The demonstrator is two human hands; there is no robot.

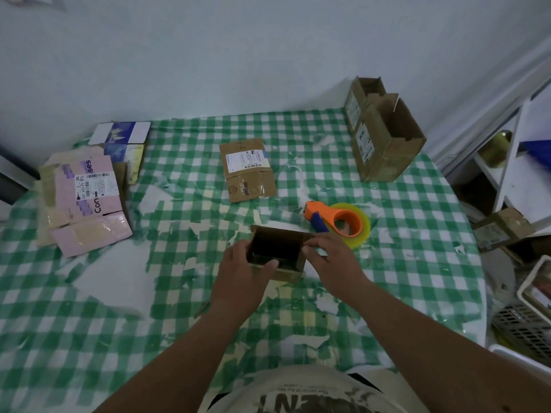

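Observation:
A small open brown cardboard box (277, 248) stands on the green checked tablecloth (402, 263) in front of me, its dark inside facing up. My left hand (243, 275) grips the box's left and near walls, thumb curled over the near rim. My right hand (331, 260) pinches the box's right wall at its top edge. Just behind the right hand lies an orange tape dispenser (337, 222) with a roll of clear yellowish tape.
A flattened brown box with a shipping label (249, 171) lies mid-table. Two open upright cartons (384, 135) stand at the back right. Flattened pink and blue-white boxes (86, 198) are piled at the left. Shelves, baskets and a small carton (504, 229) crowd the floor right of the table.

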